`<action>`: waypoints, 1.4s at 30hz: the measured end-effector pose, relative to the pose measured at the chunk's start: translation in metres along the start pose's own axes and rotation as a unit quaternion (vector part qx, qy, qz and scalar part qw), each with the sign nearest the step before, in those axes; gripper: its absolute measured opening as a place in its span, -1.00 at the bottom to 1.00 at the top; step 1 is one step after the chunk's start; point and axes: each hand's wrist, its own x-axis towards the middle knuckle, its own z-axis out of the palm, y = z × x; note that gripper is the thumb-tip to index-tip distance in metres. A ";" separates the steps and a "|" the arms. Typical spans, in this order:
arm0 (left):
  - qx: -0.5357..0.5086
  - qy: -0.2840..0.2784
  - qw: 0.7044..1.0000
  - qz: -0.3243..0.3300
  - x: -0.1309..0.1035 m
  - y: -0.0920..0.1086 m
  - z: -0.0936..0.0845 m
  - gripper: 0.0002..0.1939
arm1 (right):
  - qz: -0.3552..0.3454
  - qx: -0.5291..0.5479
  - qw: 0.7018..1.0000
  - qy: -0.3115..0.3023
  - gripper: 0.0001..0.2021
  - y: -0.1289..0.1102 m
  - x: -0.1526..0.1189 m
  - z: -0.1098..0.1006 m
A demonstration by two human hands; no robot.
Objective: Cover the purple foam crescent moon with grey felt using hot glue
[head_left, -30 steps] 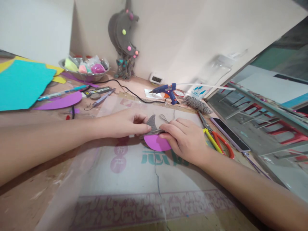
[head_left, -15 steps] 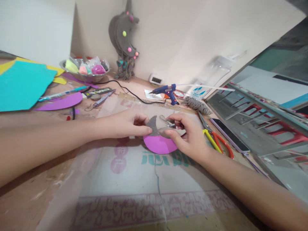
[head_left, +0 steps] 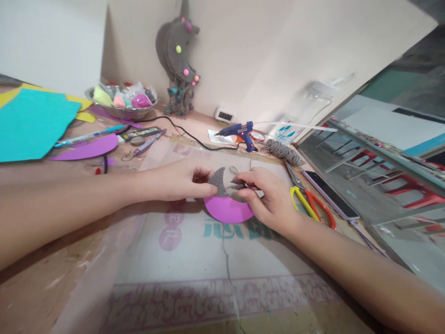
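Between my hands is a purple paper crescent [head_left: 228,211], its left tip and part of its upper edge covered in grey yarn [head_left: 218,181]. My left hand [head_left: 196,180] pinches the wrapped left tip between thumb and fingers. At the other end, my right hand [head_left: 259,191] is closed, thumb and fingertips together on the crescent's right part and on grey yarn there. A small loop of yarn rises behind the right fingertips. How the yarn runs inside those fingers is hidden.
A blue glue gun [head_left: 239,133] stands behind the hands, its black cord trailing left. On the right lie a yarn bundle [head_left: 284,153], scissors [head_left: 309,199] and a phone [head_left: 330,194]. Turquoise sheets [head_left: 34,123], pens and a metal bowl [head_left: 121,111] are on the left.
My right fingertips have closed in toward the crescent, and the yarn loop looks smaller. My left hand keeps its pinch on the wrapped tip.
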 end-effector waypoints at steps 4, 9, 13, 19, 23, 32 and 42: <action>-0.004 0.001 1.000 -0.004 -0.001 0.001 0.000 -0.81 | -0.025 -0.029 0.999 -0.007 -0.80 0.001 0.000 0.001; -0.037 0.003 0.999 -0.002 -0.001 0.003 -0.001 -0.86 | -0.046 -0.057 0.997 -0.021 -0.80 0.002 0.001 0.001; -0.042 0.007 0.999 0.003 0.000 0.004 -0.001 -0.89 | -0.050 -0.064 0.996 -0.024 -0.79 0.000 0.001 0.000; -0.044 0.017 0.999 -0.002 -0.001 0.005 -0.002 -0.90 | -0.050 -0.074 0.995 -0.033 -0.78 0.001 0.001 0.001; -0.048 0.017 0.999 -0.001 -0.001 0.005 -0.002 -0.90 | -0.051 -0.076 0.995 -0.034 -0.78 0.002 0.001 0.001; -0.054 0.011 0.998 -0.003 -0.001 0.003 -0.003 -0.91 | -0.052 -0.063 0.996 -0.044 -0.78 0.000 0.002 0.001; -0.057 0.013 0.998 0.001 0.000 0.002 -0.002 -0.92 | -0.041 -0.042 0.997 -0.040 -0.80 0.001 0.002 0.003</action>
